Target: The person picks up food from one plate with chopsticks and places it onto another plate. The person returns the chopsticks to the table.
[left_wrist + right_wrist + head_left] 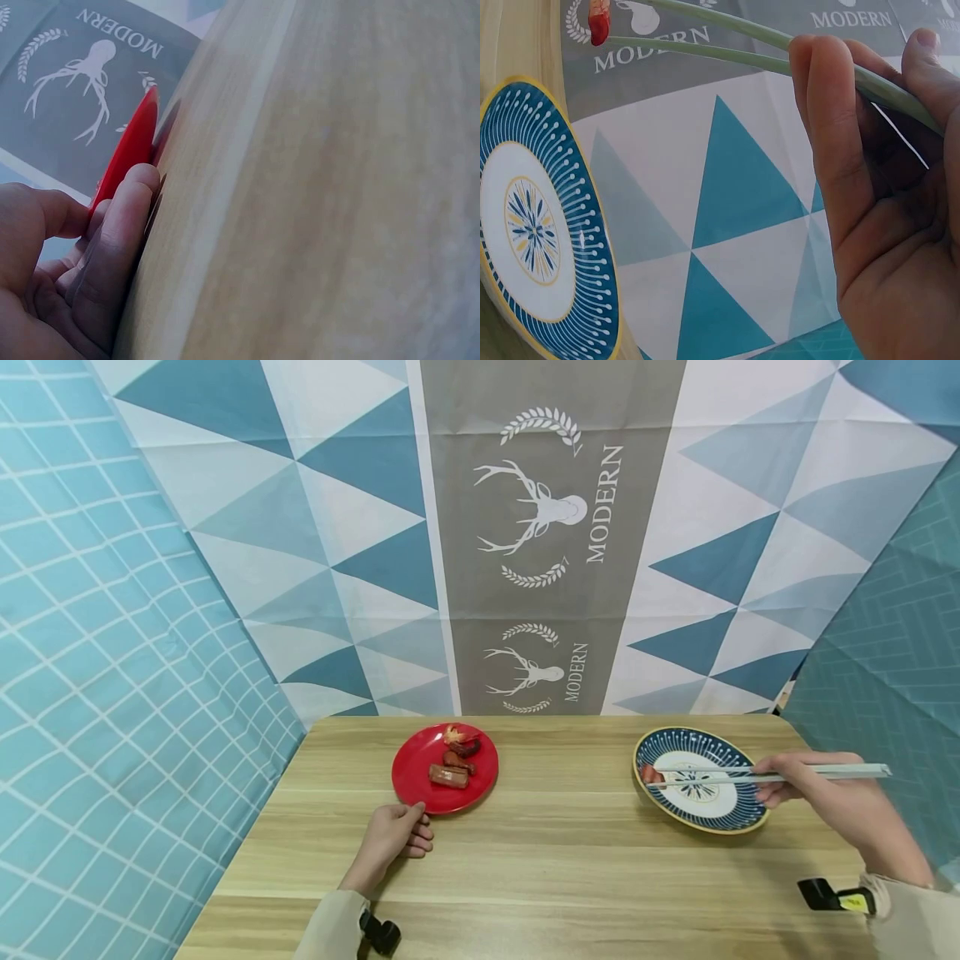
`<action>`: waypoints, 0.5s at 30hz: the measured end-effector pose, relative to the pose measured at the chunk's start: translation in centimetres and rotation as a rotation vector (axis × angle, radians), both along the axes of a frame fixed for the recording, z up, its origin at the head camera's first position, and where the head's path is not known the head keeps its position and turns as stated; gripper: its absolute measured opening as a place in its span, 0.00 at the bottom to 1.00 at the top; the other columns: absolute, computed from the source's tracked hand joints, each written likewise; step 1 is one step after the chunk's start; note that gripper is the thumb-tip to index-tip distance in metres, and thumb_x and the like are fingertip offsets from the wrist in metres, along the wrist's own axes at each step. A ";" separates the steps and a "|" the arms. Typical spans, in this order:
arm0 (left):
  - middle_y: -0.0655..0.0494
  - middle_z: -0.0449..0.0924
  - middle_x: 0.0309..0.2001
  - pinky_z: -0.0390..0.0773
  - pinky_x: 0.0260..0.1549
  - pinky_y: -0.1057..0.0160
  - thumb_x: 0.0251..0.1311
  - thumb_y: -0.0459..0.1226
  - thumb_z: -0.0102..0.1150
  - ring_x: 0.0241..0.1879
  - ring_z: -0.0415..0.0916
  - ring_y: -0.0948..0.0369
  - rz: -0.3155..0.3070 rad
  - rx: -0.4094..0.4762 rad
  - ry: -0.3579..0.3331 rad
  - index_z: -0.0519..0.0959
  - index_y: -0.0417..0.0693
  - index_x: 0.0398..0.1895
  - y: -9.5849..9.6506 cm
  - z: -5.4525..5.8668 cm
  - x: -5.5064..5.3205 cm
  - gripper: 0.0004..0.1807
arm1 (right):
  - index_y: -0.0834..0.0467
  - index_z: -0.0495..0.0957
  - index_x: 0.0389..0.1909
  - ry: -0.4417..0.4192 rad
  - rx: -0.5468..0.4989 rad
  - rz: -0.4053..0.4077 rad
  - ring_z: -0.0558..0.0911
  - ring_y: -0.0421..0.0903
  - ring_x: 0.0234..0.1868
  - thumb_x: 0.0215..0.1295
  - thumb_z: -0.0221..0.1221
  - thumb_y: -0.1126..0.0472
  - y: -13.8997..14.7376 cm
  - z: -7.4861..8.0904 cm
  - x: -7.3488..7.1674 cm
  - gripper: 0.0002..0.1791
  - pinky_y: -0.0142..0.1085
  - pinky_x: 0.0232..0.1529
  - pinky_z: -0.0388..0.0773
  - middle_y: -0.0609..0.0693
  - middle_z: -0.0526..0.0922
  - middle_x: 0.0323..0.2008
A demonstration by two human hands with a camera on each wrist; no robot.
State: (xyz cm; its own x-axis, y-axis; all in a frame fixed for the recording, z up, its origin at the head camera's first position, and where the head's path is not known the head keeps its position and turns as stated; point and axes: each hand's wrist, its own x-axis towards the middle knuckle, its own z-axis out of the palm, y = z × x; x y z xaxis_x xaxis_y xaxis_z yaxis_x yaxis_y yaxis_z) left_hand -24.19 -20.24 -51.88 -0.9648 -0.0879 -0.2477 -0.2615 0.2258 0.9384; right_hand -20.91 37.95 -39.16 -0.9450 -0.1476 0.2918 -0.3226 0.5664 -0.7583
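My left hand (393, 837) pinches the near rim of a red plate (411, 772), thumb on top and fingers below; in the left wrist view the red plate (129, 154) looks tilted on edge. On it lie a brown block-shaped piece of food (448, 777), a small drumstick-like piece (459, 762) and a dark curled piece with an orange end (465, 747). At the right, my right hand (832, 802) holds pale green chopsticks (855, 771). Between their tips is a reddish piece of food (599, 22), held above the left side of a blue-and-white patterned plate (697, 742).
Both plates are on a wood-grain table (555, 860), apart from each other. Behind it hangs a patterned cloth (525, 585) with deer heads and triangles. A light blue checked cloth (112, 693) covers the left side. Each wrist wears a black strap mount.
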 end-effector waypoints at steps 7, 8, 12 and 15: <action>0.48 0.84 0.26 0.90 0.27 0.60 0.77 0.42 0.52 0.23 0.85 0.60 -0.001 -0.010 -0.001 0.81 0.33 0.37 0.0 0.0 0.0 0.19 | 0.69 0.85 0.45 -0.038 -0.013 0.030 0.90 0.45 0.30 0.82 0.48 0.61 -0.9 0.4 -0.2 0.19 0.25 0.38 0.85 0.48 0.91 0.32; 0.48 0.84 0.26 0.90 0.27 0.60 0.77 0.42 0.52 0.23 0.85 0.60 -0.001 -0.011 -0.001 0.81 0.33 0.37 0.0 0.0 0.0 0.19 | 0.69 0.85 0.45 -0.040 -0.011 0.030 0.90 0.45 0.30 0.82 0.48 0.61 -1.0 0.4 -0.2 0.19 0.24 0.38 0.85 0.49 0.91 0.32; 0.48 0.84 0.26 0.90 0.27 0.60 0.77 0.42 0.52 0.23 0.85 0.59 0.001 -0.015 -0.001 0.81 0.33 0.37 0.0 0.0 0.0 0.19 | 0.70 0.85 0.44 -0.043 -0.018 0.046 0.90 0.46 0.30 0.82 0.48 0.61 -1.5 0.6 -0.5 0.19 0.26 0.37 0.86 0.53 0.91 0.31; 0.48 0.84 0.26 0.90 0.26 0.60 0.77 0.42 0.52 0.23 0.85 0.59 0.003 -0.018 -0.003 0.81 0.33 0.37 0.0 0.0 0.0 0.19 | 0.71 0.84 0.45 -0.052 -0.033 0.073 0.90 0.47 0.31 0.83 0.48 0.61 -2.0 0.7 -0.6 0.20 0.30 0.37 0.87 0.53 0.91 0.31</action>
